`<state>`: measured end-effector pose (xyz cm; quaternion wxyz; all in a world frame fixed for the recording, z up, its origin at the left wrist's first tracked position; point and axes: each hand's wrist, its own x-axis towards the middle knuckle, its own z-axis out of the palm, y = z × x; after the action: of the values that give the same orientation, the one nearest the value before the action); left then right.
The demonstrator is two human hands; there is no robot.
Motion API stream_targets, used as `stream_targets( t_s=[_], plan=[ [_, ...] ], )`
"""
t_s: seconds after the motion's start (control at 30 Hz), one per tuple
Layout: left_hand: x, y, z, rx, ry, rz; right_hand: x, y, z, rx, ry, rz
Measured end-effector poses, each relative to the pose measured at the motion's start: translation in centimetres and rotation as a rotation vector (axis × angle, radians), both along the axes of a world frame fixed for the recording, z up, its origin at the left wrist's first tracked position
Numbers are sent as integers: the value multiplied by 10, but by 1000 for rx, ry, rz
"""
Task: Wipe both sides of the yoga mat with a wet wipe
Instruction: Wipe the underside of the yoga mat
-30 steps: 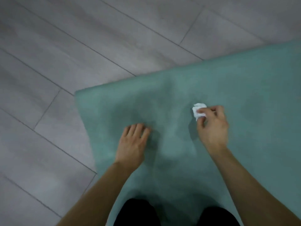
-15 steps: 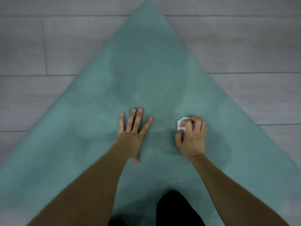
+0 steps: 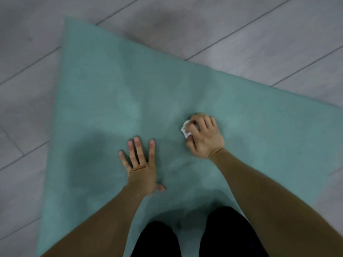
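Note:
A teal yoga mat [image 3: 115,86] lies flat on the floor, one corner pointing to the upper left. My right hand [image 3: 204,136] grips a crumpled white wet wipe [image 3: 185,130] and presses it onto the mat right of the middle. Only a small part of the wipe shows past my fingers. My left hand [image 3: 141,160] rests flat on the mat with fingers spread, to the left of and nearer than the right hand. Brown sleeves cover both arms.
Grey plank floor [image 3: 241,34] surrounds the mat on the left, top and right. My knees in black trousers [image 3: 157,240] rest on the mat at the bottom edge of the view.
The view has swung, so the mat's corner now points upper left. My right hand with the wipe has moved right and away from the left hand, which stays flat on the mat.

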<state>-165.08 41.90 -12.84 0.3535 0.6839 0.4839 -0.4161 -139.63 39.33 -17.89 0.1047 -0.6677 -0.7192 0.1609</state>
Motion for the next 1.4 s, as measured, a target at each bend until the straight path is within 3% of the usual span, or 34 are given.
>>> stream_targets(
  t_s=[0.33, 0.47, 0.57, 0.67, 0.8, 0.97, 1.17, 1.4],
  plan=[
    [1, 0, 3, 133, -22, -80, -12, 3, 8, 17, -165, -61],
    [-5, -3, -4, 201, -45, -70, -31, -10, 37, -29, -42, -217],
    [-9, 2, -11, 272, -79, -75, -26, -79, 69, -59, 49, -237],
    [-18, -1, -19, 341, -168, -69, -18, -195, 90, -114, -2, -296],
    [-22, -6, -23, 495, -226, -97, -41, -329, 75, -172, -19, -662],
    [6, -80, -11, 572, -583, -431, -88, -418, 41, -307, 1, -823],
    [38, -255, -3, 527, -675, -917, -106, -454, 50, -291, 52, -853],
    [44, -398, -6, 279, -797, -1415, -71, -566, 63, -343, 8, -1458]
  ],
)
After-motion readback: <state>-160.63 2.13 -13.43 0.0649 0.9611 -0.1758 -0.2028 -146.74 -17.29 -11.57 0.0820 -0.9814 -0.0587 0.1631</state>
